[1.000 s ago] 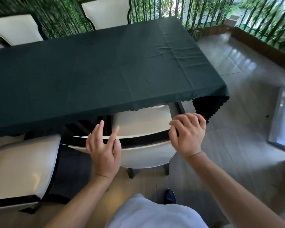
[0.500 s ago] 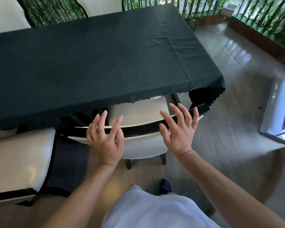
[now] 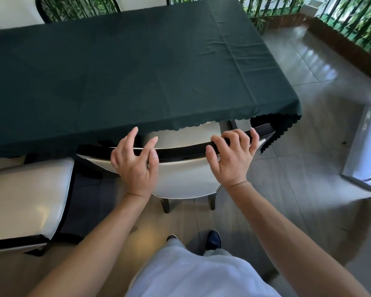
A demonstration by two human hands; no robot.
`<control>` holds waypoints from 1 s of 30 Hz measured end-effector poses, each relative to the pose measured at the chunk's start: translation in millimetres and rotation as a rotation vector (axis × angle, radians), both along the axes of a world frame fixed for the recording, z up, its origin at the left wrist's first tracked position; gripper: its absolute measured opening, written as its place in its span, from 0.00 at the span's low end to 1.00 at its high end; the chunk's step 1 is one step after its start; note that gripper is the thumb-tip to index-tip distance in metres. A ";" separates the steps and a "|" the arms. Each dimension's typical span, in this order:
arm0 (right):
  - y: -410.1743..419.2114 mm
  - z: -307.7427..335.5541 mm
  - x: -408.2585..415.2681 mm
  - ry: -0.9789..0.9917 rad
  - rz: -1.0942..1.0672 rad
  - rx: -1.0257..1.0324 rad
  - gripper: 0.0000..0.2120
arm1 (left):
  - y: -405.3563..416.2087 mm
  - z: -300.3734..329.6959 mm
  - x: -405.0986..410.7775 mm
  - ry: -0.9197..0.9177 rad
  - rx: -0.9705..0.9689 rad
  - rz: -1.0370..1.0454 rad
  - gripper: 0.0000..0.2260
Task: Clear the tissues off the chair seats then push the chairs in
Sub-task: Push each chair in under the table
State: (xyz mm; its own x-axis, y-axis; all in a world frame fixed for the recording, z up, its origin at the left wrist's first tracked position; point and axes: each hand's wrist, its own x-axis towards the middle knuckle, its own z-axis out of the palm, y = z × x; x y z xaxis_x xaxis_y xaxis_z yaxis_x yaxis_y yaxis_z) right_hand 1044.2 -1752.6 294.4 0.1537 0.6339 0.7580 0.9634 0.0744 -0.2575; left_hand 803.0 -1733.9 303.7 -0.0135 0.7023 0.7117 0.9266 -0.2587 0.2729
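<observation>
Head view: both hands are sitting on the chair (image 3: 186, 179) back at frame center. The left hand (image 3: 135, 163) is lying loosely spread on the rail, gripping nothing, while the right hand (image 3: 234, 157) is curling its fingers over it, probably for pushing it under the table (image 3: 126, 71). No tissues showing; another chair (image 3: 24, 200) is waiting at lower left.

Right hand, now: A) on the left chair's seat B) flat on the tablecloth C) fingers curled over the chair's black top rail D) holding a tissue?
C: the right hand has its fingers curled over the black top rail of the chair at the table.
</observation>
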 end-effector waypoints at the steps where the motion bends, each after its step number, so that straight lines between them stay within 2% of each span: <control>1: 0.5 -1.6 4.8 -0.007 0.002 0.005 0.18 | -2.1 -0.2 4.5 0.001 -0.006 0.002 0.16; 9: 13.6 -2.4 25.5 -0.018 0.018 0.029 0.19 | 5.9 1.6 18.9 0.014 -0.007 -0.032 0.15; 18: 23.3 -4.9 -17.8 -0.039 0.021 0.016 0.17 | 30.1 0.7 -19.7 0.024 -0.032 -0.041 0.16; 26: 35.6 -9.9 40.9 -0.051 0.026 0.006 0.20 | 19.8 -4.6 38.4 -0.005 -0.063 -0.016 0.15; 30: 36.2 -12.3 44.7 -0.012 0.026 0.007 0.19 | 23.2 -8.4 42.1 -0.003 -0.051 -0.021 0.16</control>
State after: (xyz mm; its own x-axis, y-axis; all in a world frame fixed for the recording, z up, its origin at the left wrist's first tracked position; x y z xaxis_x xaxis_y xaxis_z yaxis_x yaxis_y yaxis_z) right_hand 1088.9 -1716.4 282.1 0.1286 0.6324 0.7639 0.9641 0.1007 -0.2457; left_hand 845.1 -1710.8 295.2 -0.0007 0.7377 0.6751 0.9201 -0.2639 0.2893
